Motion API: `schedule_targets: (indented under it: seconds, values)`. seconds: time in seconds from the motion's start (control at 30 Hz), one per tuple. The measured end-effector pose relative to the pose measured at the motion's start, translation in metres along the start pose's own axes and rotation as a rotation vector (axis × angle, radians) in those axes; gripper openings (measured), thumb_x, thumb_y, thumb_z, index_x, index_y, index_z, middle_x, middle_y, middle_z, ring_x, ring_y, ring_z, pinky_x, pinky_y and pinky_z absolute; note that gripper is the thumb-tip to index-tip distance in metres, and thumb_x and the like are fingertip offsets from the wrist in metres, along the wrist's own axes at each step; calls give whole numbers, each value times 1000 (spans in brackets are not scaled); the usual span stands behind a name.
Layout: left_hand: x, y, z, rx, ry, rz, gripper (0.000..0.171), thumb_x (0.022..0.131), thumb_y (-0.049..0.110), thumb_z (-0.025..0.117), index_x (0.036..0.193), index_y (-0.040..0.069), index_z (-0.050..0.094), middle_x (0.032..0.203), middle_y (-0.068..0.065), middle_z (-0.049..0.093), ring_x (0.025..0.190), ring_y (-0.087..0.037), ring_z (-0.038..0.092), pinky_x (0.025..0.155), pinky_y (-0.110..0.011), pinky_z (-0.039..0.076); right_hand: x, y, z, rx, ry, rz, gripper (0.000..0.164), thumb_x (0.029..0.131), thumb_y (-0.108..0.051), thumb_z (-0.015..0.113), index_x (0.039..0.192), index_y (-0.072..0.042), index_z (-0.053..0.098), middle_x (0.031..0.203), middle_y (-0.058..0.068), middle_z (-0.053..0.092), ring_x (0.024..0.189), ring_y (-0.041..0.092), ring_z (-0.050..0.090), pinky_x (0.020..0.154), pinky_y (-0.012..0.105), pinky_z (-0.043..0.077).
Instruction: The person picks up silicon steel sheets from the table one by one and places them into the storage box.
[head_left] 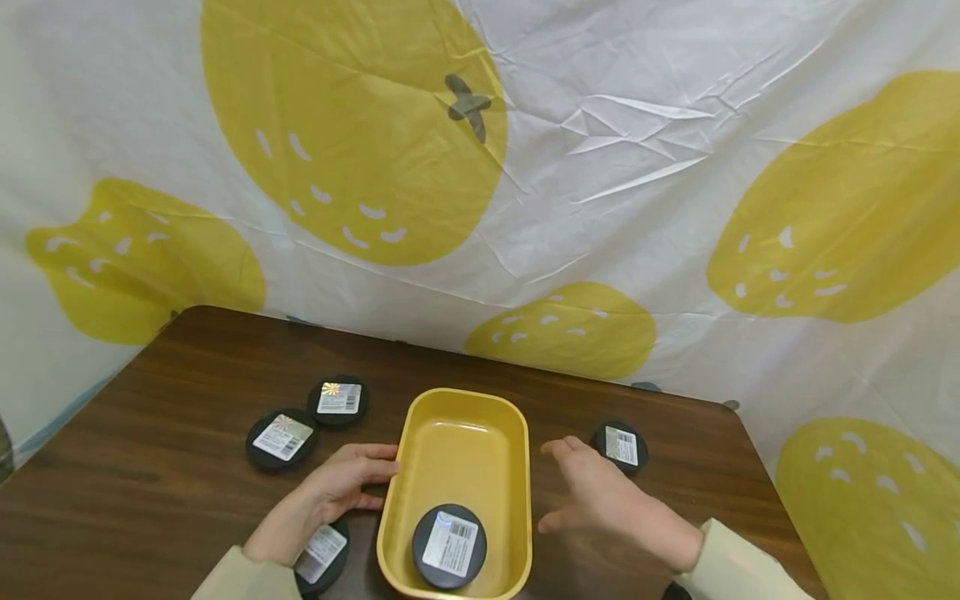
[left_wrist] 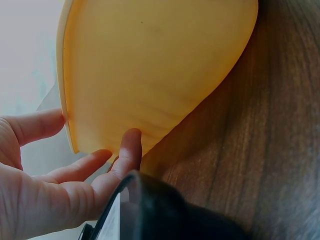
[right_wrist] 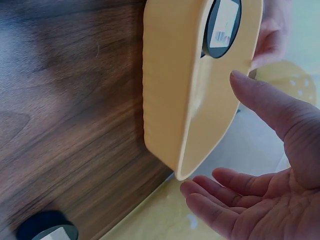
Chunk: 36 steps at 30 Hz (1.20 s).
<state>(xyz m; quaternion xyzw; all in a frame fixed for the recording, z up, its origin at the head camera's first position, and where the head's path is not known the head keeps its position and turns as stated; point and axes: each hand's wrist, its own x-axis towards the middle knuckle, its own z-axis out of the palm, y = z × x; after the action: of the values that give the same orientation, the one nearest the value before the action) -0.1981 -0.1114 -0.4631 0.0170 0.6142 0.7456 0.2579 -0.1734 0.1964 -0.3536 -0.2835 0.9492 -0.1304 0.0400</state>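
Note:
A yellow rectangular tray [head_left: 461,450] with rounded corners stands on the table. Inside it, at the near end, lies a round black disc-shaped container [head_left: 448,546] with a white label. My left hand [head_left: 341,487] touches the tray's left side, its fingertips against the outer wall [left_wrist: 160,65] and rim. Just right of the tray, my right hand [head_left: 596,492] is held apart from it, fingers spread and holding nothing; the right wrist view shows the palm [right_wrist: 260,210] facing the tray. Partly under the left forearm sits another labelled black disc [head_left: 322,554].
Two more black discs, one nearer [head_left: 281,439] and one farther [head_left: 339,402], lie to the left of the tray. Beyond the right hand is another disc [head_left: 621,447], partly covered by it. A lemon-patterned cloth [head_left: 600,208] hangs behind the brown wooden table [head_left: 210,383].

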Motion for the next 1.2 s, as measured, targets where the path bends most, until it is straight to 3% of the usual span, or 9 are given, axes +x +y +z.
schedule_targets:
  seconds: [0.4,0.63,0.9,1.2]
  values:
    - [0,0,0,6,5,-6,55,89,9,57,132,-17,36,109,-11,63,96,-18,59,80,-45,49,-6,9,-3,39,-25,94,76,59,-23,87,118,11,52,113,22,56,102,35,56,86,45,46]
    - [0,-2,0,5,-3,-4,55,89,10,57,132,-17,36,107,-8,63,95,-17,59,79,-45,49,-10,15,-3,10,13,120,73,58,-20,87,115,10,53,108,20,58,98,33,58,84,44,47]
    - [0,-2,-1,3,-12,1,54,89,9,56,132,-17,37,105,-6,64,94,-16,59,79,-45,49,-11,23,-1,35,7,219,70,59,-15,87,116,10,53,109,20,57,98,32,58,84,43,47]
    - [0,1,1,3,-17,2,55,89,9,56,132,-17,35,107,-8,63,94,-17,59,79,-45,49,-11,34,-2,-8,7,219,69,59,-12,87,114,12,53,112,23,58,105,37,55,87,45,45]
